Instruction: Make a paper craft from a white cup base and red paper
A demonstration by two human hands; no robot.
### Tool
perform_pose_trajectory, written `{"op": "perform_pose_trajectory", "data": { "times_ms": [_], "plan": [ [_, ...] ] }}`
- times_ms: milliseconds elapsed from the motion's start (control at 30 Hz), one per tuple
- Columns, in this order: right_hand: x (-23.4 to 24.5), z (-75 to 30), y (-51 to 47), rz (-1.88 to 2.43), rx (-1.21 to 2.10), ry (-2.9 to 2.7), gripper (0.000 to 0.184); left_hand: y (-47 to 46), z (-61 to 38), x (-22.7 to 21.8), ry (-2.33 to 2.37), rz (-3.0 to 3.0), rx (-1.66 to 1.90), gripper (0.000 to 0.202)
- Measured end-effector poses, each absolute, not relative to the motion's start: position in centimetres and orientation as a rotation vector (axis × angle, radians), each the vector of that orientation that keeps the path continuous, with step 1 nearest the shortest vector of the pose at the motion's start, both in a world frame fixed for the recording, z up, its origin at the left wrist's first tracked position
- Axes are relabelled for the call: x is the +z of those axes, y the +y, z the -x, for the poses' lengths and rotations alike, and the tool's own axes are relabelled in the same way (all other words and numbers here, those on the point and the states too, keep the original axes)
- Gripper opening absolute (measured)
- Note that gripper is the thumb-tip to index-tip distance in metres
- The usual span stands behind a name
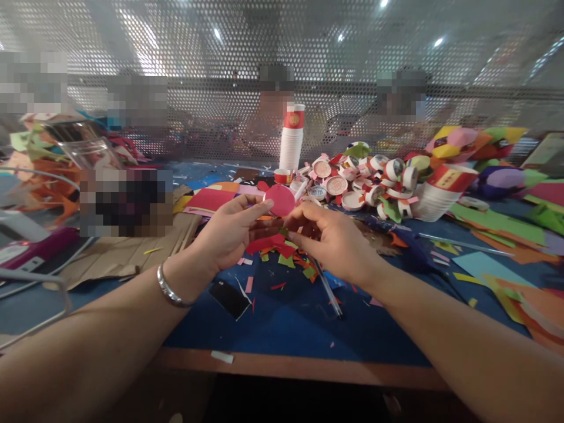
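Above the middle of the table, my left hand pinches a round pink-red paper disc between thumb and fingers. Close by on the right, my right hand has its fingers bent together, with a small green paper scrap at the tips. Below the hands lie red paper pieces and green paper cuttings. A clear-barrelled pen rests under my right hand. A black rectangular piece lies nearer the table's front edge.
A tall stack of paper cups stands behind the hands. Cut cup pieces are heaped to its right, beside a tilted cup stack. A blue glue gun, coloured paper sheets and flat cardboard lie around.
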State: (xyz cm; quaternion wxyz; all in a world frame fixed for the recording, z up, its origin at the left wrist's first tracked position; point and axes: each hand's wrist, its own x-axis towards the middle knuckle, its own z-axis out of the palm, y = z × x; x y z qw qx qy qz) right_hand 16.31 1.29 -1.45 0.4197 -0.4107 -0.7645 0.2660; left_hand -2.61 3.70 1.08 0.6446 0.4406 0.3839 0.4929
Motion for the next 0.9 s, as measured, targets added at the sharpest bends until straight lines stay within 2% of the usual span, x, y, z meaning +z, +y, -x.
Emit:
{"op": "perform_pose_trajectory", "data": {
  "times_ms": [633, 900],
  "plan": [
    [-1.26, -16.03, 1.07, 1.083, 0.777, -1.873, 0.012, 3.98, 2.51, 0.77, 0.829, -0.996, 1.123, 0.017],
    [-1.00, -15.87, 0.72, 1.028, 0.653, -1.894, 0.008, 3.98, 2.51, 0.62, 0.803, -0.980, 1.101, 0.022]
  ]
}}
